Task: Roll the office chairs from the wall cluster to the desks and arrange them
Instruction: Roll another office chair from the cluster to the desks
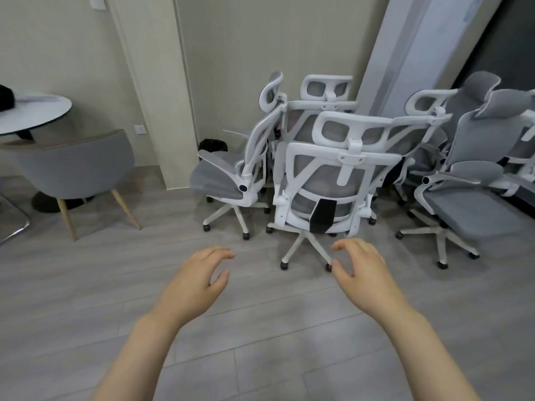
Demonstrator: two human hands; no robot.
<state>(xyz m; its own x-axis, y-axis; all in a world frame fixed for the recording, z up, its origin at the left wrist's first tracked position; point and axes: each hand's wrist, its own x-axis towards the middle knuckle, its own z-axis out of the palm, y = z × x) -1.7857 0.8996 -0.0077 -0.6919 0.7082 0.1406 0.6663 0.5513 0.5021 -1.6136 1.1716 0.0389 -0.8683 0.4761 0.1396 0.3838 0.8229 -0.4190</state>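
Note:
Several white-framed office chairs with grey mesh stand bunched against the wall. The nearest chair shows its back to me, with a white headrest and a black lumbar piece. A second chair stands to its left, seen side-on. More chairs crowd the right. My left hand and my right hand reach forward over the floor, fingers spread and curled, holding nothing. Both stop short of the nearest chair, level with its wheeled base.
A round white table with a grey tub chair on wooden legs stands at the left. A small black bin sits by the wall corner. A tall white panel leans behind the chairs. Grey plank floor lies under my arms.

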